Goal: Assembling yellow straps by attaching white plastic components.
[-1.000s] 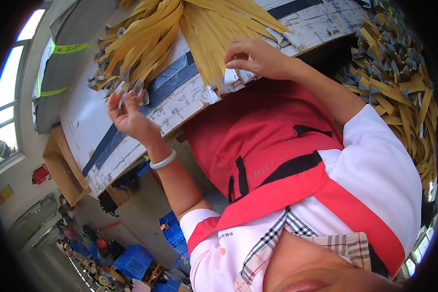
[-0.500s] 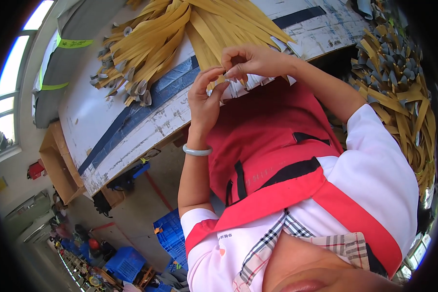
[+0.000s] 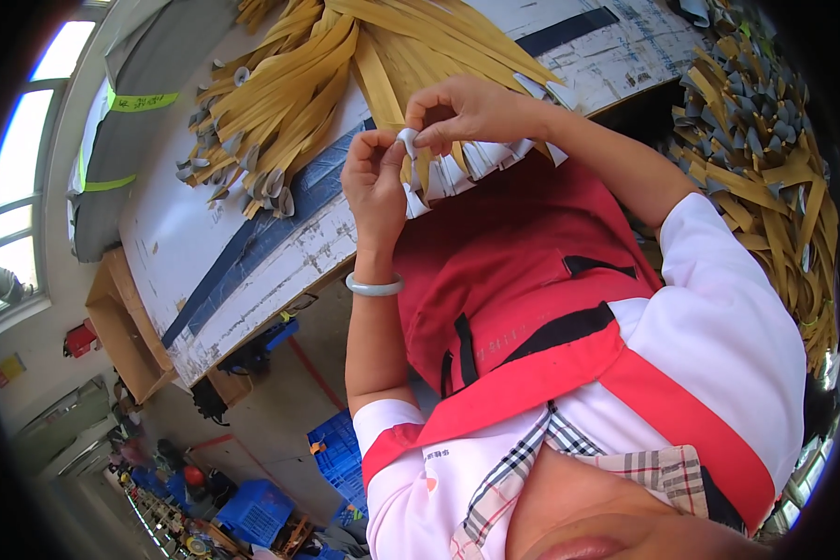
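At the near edge of the worktable, my left hand (image 3: 373, 191) and my right hand (image 3: 471, 110) meet, fingers closed in a pinch. Between their fingertips is the curled white end (image 3: 408, 142) of a mustard-yellow strip. More yellow strips (image 3: 406, 61) fan out behind my hands, their white ends (image 3: 485, 159) hanging in a row over the edge beside my right hand. Left of these lies another bunch of yellow strips (image 3: 294, 89), with grey curled ends. My left wrist wears a pale bangle.
Dark blue strips (image 3: 243, 252) run along the white, scuffed worktable (image 3: 159, 219). A big pile of yellow strips with grey ends (image 3: 779, 159) stands at the right. A cardboard box (image 3: 126, 322) sits by the table's left end. Blue crates (image 3: 255, 511) stand on the floor.
Both hands have shifted slightly left. The white strip end now shows between my fingertips, and more of the row of white ends is visible.
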### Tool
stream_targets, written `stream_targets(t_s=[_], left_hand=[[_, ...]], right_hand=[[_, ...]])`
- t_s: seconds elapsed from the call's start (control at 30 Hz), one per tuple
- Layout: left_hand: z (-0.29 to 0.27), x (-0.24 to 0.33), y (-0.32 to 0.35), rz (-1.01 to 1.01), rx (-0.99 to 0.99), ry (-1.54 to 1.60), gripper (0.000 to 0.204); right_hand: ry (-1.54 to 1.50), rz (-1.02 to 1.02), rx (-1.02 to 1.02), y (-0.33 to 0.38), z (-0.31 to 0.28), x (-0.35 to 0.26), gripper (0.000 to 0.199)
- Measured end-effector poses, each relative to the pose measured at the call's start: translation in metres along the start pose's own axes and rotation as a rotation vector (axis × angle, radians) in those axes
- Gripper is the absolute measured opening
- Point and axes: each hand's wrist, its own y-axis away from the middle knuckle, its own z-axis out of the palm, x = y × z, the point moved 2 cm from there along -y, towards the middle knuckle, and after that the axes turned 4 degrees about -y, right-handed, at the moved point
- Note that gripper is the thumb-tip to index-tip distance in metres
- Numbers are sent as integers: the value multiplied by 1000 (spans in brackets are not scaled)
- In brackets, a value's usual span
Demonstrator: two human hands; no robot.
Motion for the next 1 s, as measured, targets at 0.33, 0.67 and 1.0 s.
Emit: stream_targets(t_s=[0.33,0.67,1.0], left_hand=[[12,-15,12,150,66,-138,13],[-10,3,2,232,-15,-144,10],[-35,21,8,253,175,-166,11]], right_hand=[[559,-353,482,-2,15,19,9],[-132,-62,391,9,21,4,16],[-70,-82,345,4,18,20,20]])
